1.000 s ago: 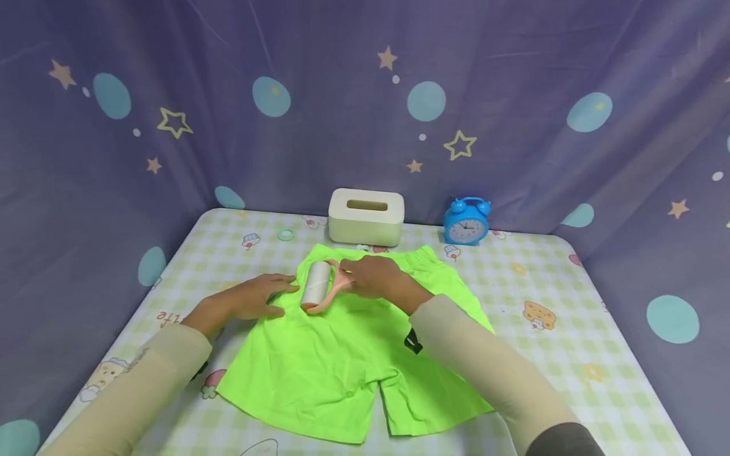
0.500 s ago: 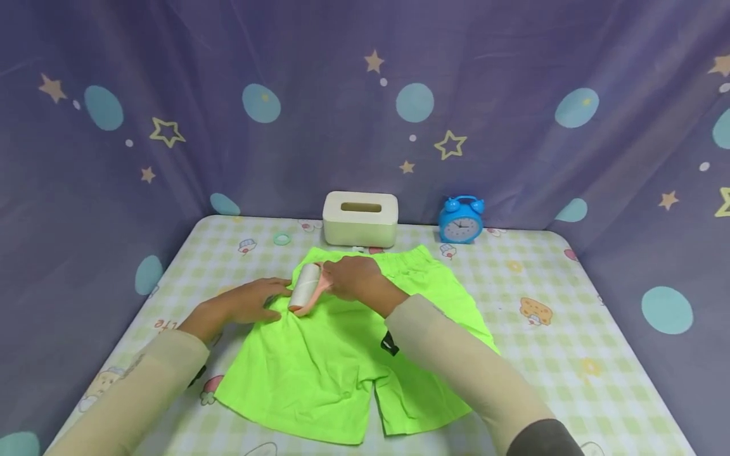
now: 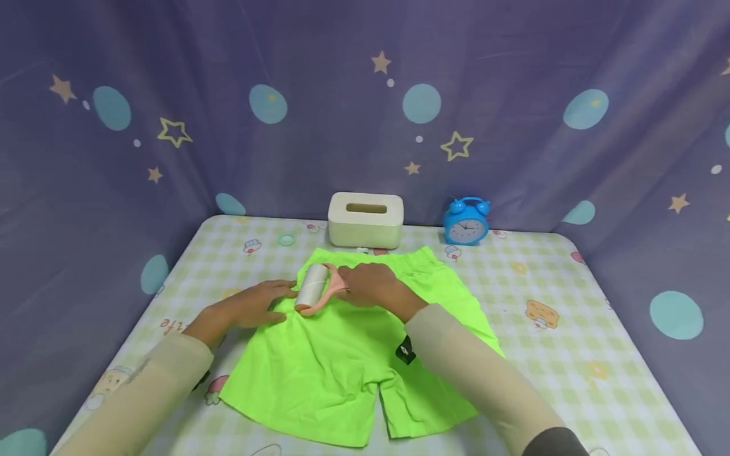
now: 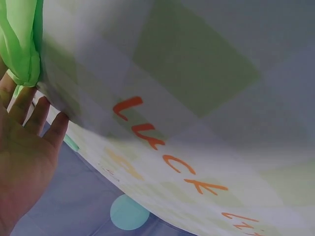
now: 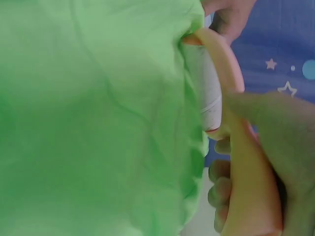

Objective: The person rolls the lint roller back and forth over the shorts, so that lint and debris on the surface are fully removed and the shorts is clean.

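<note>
Neon green shorts (image 3: 319,373) lie spread out, waistband toward the back. My right hand (image 3: 371,283) grips the pink handle (image 5: 251,187) of a lint roller, fingers and thumb wrapped round it in the right wrist view. The roller's white paper roll (image 3: 312,286) lies on the upper left part of the shorts, near their side edge. Just left of the roll, my left hand (image 3: 253,304) rests on that edge with fingers and thumb spread. In the left wrist view, its fingertips (image 4: 59,123) show beside a bunched fold of the green cloth (image 4: 22,44).
A pale green tissue box (image 3: 365,228) stands behind the waistband, with a blue alarm clock (image 3: 466,221) to its right. A small green ring (image 3: 286,239) lies at the back left. The checked tablecloth (image 3: 570,380) extends to the right; a starry purple curtain (image 3: 319,152) surrounds the table.
The lint roller has shifted slightly left across the shorts, and its roll now sits right beside my left fingertips. My left hand has stayed on the edge. The head view has swayed slightly.
</note>
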`<state>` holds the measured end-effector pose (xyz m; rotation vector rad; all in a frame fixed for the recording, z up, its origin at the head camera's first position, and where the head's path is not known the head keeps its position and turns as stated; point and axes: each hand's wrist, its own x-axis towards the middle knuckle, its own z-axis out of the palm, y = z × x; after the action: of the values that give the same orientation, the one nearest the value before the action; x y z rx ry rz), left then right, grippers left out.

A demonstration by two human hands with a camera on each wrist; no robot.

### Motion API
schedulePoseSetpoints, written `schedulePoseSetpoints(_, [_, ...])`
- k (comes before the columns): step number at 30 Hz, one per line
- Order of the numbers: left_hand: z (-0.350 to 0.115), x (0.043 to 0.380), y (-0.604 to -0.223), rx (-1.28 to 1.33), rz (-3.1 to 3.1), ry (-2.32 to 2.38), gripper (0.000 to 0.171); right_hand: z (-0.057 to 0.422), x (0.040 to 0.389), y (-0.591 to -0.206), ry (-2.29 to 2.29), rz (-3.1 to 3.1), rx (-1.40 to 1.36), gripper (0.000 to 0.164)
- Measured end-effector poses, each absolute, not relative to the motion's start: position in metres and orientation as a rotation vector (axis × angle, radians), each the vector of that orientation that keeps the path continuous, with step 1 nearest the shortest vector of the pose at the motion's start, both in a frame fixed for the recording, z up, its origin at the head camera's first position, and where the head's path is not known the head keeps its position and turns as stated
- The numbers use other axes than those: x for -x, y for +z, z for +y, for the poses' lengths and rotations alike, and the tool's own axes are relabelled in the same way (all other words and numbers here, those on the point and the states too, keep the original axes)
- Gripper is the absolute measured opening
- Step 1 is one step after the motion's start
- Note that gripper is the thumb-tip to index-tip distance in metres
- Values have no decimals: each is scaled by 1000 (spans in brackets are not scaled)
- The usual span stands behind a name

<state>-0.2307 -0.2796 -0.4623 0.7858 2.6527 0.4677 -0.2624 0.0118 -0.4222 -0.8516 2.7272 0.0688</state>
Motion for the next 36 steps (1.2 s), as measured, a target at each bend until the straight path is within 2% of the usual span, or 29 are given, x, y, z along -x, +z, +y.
schedulePoseSetpoints(5, [-280,230,-463,-805,2655,479,52,23,262,-432,-66,2740,992,36])
schedulePoseSetpoints(18, [-276,234,-460,-791,2645,480,52,32,260,-451,-101,2814,1165,29])
schedulePoseSetpoints(29, [-280,231,-458,-758,2642,478,45,17,258,-440,-96,2775,1104,29])
schedulePoseSetpoints(36, [-279,232,-460,-790,2644,483,52,29,256,-448,-154,2774,1044,26])
